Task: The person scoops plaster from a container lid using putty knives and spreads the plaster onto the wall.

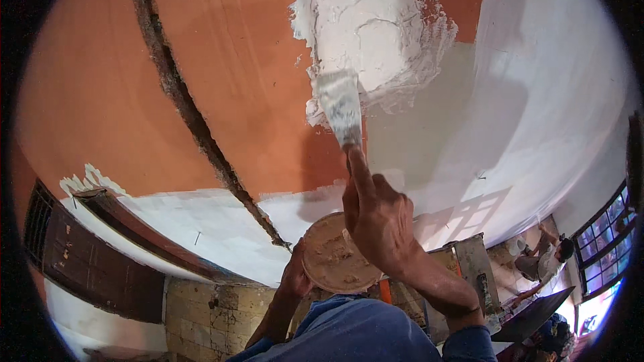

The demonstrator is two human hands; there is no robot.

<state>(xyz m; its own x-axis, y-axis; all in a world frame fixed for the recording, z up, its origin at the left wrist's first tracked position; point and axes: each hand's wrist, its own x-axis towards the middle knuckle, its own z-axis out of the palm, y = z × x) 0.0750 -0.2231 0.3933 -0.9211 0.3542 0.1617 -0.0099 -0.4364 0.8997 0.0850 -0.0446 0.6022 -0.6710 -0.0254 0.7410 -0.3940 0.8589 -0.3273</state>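
My right hand (382,218) is closed round the handle of a putty knife (341,104), index finger stretched along it toward the blade. The broad blade, smeared white, lies at the lower left edge of a thick patch of white filler (376,27) on the wall. Low in front of my body, my left hand (295,273) grips the left side of a round bowl (322,284). Inside the bowl is a pinkish-tan coating with some lumps. My right hand and wrist cover part of its right side.
A long rough groove (194,121) runs down the orange wall (235,80); the wall turns white at the right. Dark shutters (100,261) are at lower left. Another person (547,258) is at lower right, near a barred window (604,234). Boards (476,268) stand below me.
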